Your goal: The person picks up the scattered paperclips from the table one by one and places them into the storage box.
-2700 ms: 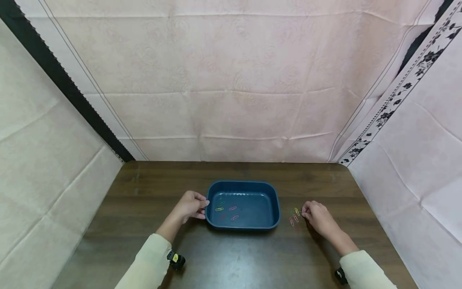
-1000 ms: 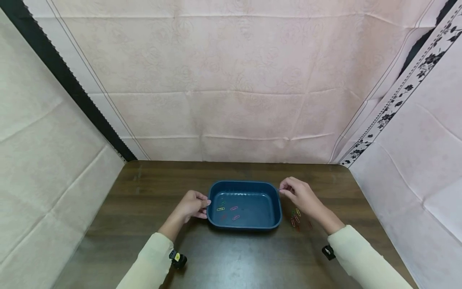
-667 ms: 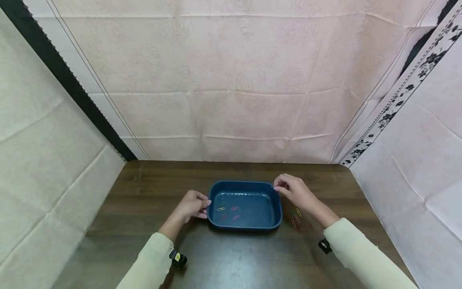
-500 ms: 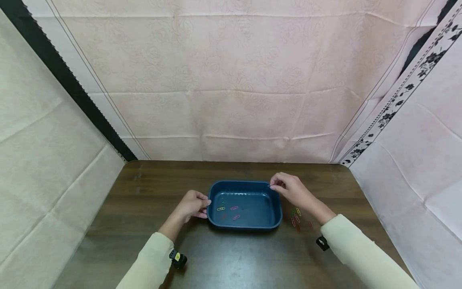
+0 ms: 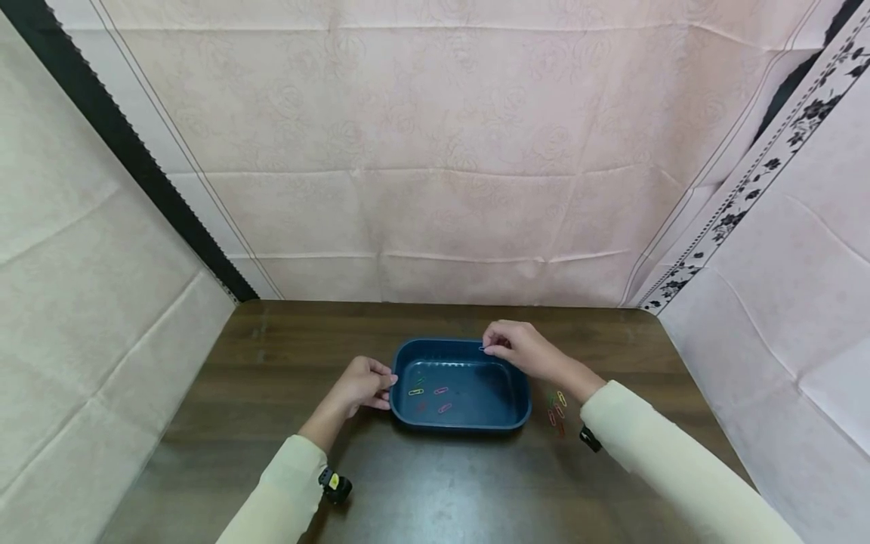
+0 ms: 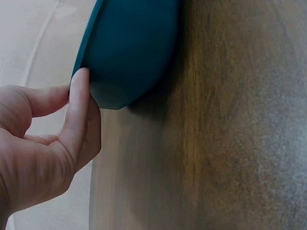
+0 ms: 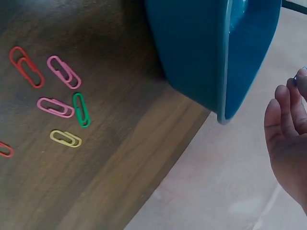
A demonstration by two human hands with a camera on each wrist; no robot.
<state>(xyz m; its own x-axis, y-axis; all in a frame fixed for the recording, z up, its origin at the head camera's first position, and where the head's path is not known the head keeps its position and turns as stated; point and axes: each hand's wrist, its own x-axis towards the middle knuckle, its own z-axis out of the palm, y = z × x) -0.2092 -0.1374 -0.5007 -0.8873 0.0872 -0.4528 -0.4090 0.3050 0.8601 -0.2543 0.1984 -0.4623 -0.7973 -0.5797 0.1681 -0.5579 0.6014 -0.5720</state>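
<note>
A dark blue plastic tray (image 5: 462, 428) sits on the wooden table, with several coloured paper clips lying in its left half, among them a yellow paper clip (image 5: 415, 392). My left hand (image 5: 362, 384) pinches the tray's left rim between thumb and fingers, as the left wrist view shows up close. Over the tray's far right part, my right hand (image 5: 519, 347) pinches a small bluish paper clip (image 5: 482, 348), mostly covered by the fingertips. Loose on the table right of the tray are more clips, including a green paper clip (image 7: 81, 110) and a red paper clip (image 7: 27, 67).
The brown wooden table (image 5: 285, 468) ends at a straight far edge. Pale patterned cloth (image 5: 435, 151) hangs behind it and along both sides. A black device is strapped at each wrist.
My right hand has lifted a paper clip from the loose group and carried it left, across the tray's right rim to above the tray. My left hand stays on the rim.
</note>
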